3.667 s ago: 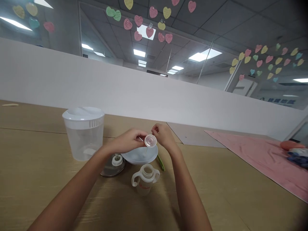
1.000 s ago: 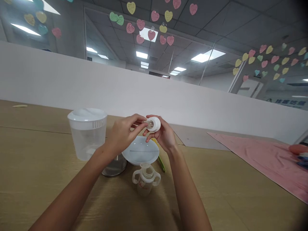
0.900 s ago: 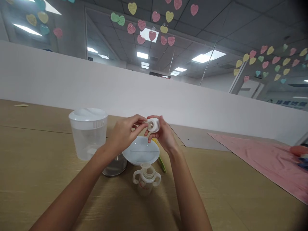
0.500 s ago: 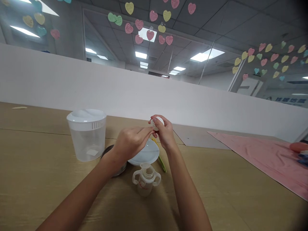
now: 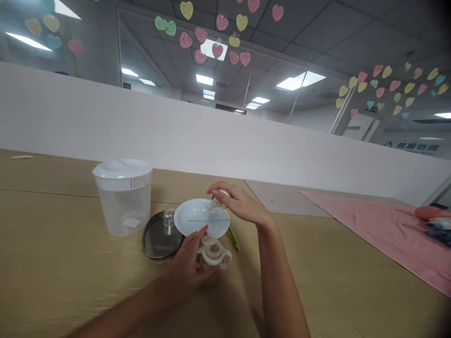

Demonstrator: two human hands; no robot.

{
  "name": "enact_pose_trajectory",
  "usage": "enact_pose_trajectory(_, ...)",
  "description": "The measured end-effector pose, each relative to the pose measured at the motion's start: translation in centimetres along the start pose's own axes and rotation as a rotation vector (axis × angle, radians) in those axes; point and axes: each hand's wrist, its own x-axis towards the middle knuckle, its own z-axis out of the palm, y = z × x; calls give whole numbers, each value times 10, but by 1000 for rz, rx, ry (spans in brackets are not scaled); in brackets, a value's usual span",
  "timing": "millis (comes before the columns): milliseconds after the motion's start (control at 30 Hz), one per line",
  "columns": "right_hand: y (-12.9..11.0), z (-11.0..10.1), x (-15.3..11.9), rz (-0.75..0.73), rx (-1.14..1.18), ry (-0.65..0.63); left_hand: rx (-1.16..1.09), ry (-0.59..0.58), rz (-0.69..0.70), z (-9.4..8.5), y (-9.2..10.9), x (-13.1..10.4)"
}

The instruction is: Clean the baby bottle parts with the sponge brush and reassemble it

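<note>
A two-handled baby bottle (image 5: 213, 256) stands on the table with its top uncovered. My left hand (image 5: 190, 265) is at its left side, thumb in front and fingers behind, closed around it. Over the right rim of a white bowl (image 5: 190, 225), my right hand (image 5: 237, 203) pinches a bottle nipple (image 5: 216, 203); the clear part points down and left, and the fingers hide much of the white part. Left of the bowl is a dark round metal tray (image 5: 158, 239) with a small clear dome-shaped cap (image 5: 169, 218) on it.
A clear bucket with a white lid (image 5: 123, 199) stands at the left. Beside the bowl lies a green-handled utensil (image 5: 234, 238), partly covered. A pink cloth (image 5: 373, 225) spreads over the right side. The white partition (image 5: 197, 141) runs along the back.
My left hand has come away from the nipple and down to the baby bottle. The right hand has lowered and turned with the nipple, uncovering the metal tray and clear cap.
</note>
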Motion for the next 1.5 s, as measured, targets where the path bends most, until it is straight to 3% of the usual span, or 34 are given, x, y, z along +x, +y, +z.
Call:
enact_pose_trajectory(167, -7, 14, 3, 91, 74, -93, -37, 125, -149, 3, 0, 1)
enact_pose_trajectory(400, 1, 8, 4, -5, -126, 39, 110, 150, -44, -5, -8, 2)
enact_pose_trajectory(567, 1, 10, 7, 12, -192, -9, 133, 124, -21, -7, -2, 2)
enact_pose_trajectory(700, 5, 8, 6, 112, -259, -132, 129, 116, -32, -8, -2, 2)
enact_pose_trajectory(900, 16, 4, 6, 171, -290, -450, 135, 125, -25, -6, -4, 1)
enact_pose_trajectory(1000, 18, 8, 7, 198, -312, -512, 129, 121, -30, -8, -1, 2)
enact_pose_trajectory(1233, 7, 28, 9, 194, -442, -496, 115, 113, -53, -10, 2, 4)
enact_pose_trajectory(1400, -5, 40, 7, 283, -593, -339, 92, 135, -35, -8, -2, 3)
enact_pose_trajectory(1500, -8, 43, 5, 331, -612, -326, 83, 118, -31, -8, -2, 3)
